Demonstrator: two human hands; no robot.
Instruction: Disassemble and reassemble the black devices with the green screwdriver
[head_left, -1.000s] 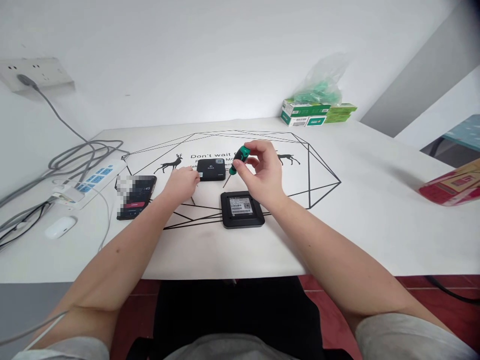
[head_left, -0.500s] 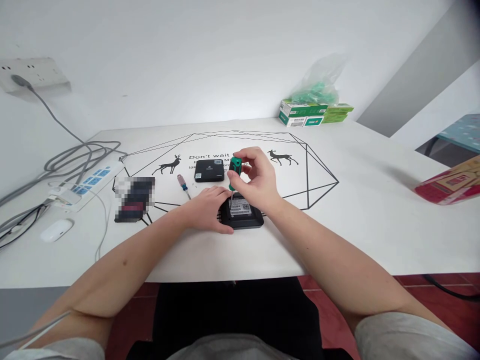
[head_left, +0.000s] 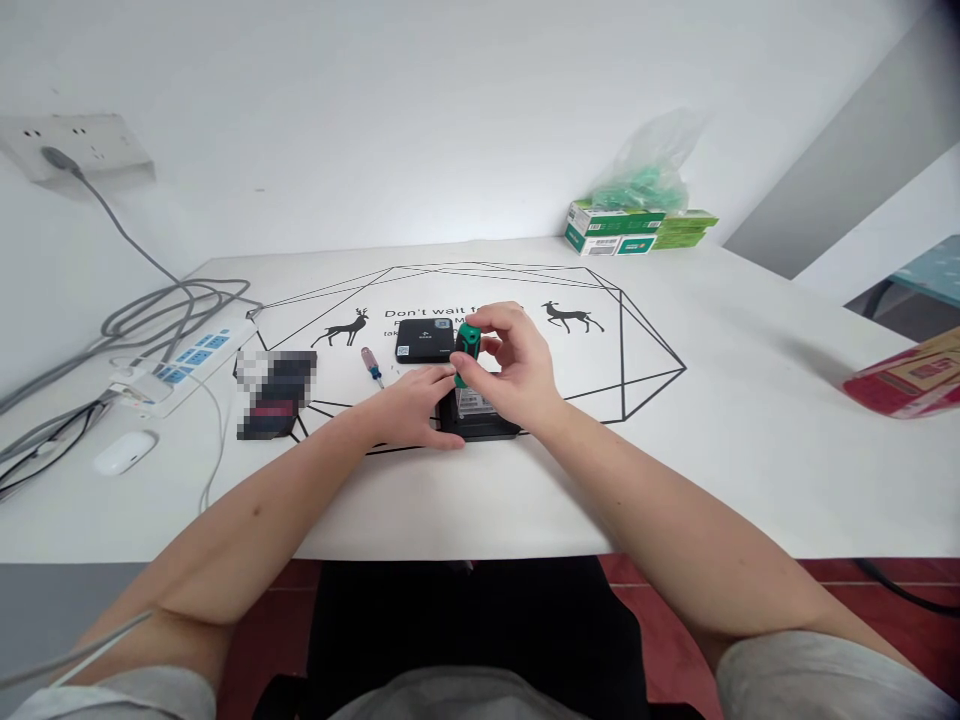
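a pale grey top (head_left: 442,697) with a loose, short left sleeve (head_left: 146,693) and matching right sleeve (head_left: 814,672) pairs with black legwear (head_left: 472,635); the left forearm (head_left: 255,505), marked by a small round spot, and right forearm (head_left: 660,505) are bare.

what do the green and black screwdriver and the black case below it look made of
Screwdriver: handle probably satin plastic or rubber, given its two-colour grip; shaft too faint to judge. Black case: likely matte plastic, given its even, dull surface.
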